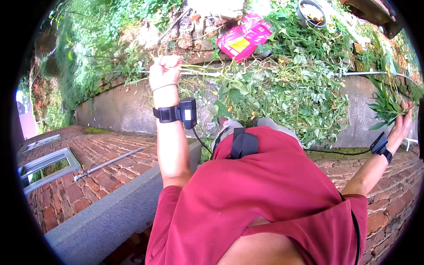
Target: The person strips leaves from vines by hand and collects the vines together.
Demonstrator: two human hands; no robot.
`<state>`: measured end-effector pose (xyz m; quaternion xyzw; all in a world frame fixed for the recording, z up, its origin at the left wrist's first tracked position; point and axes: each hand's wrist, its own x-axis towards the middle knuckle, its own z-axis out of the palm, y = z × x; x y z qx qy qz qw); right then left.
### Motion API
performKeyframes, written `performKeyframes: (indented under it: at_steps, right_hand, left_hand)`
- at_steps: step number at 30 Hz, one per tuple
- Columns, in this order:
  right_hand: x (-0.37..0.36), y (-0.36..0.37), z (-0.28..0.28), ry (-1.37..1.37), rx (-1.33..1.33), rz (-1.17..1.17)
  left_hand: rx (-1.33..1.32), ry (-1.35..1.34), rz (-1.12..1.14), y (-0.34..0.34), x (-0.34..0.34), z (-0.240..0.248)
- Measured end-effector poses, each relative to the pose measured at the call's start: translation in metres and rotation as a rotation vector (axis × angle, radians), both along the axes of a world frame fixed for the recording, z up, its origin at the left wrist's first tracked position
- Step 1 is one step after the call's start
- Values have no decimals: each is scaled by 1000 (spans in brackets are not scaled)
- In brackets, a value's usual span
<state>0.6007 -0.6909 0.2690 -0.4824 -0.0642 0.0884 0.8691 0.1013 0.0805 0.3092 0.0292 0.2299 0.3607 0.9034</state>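
My left hand [164,75] is closed round a few long, pale green vine stems [201,69]. They run rightward from the fist into a tangled heap of leafy vines [287,95] in front of my legs. Far out to the right, my right hand [402,118] has its fingers wrapped round a bunch of narrow-leaved green stems [385,106]. Those leaves stick out to the left of the hand, near the edge of the picture. Both wrists carry black strapped devices with cables.
A bright pink plastic bag [245,39] lies beyond the vines, and a round bucket [300,17] stands farther right. A thin pipe [369,73] crosses beside the concrete strip [112,106]. Brick walls [106,165] with a white-framed window [49,170] and grey ledge [117,210] flank me.
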Motion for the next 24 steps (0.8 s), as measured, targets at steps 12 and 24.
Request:
performKeyframes:
  at_steps: [12, 24]
  right_hand:
    - [-255, 467, 1, -917, -931, 561]
    - [-274, 566, -10, -1441, -1010, 944]
  left_hand:
    - [640, 351, 73, -53, 51, -5]
    - [355, -249, -463, -66, 41, 69]
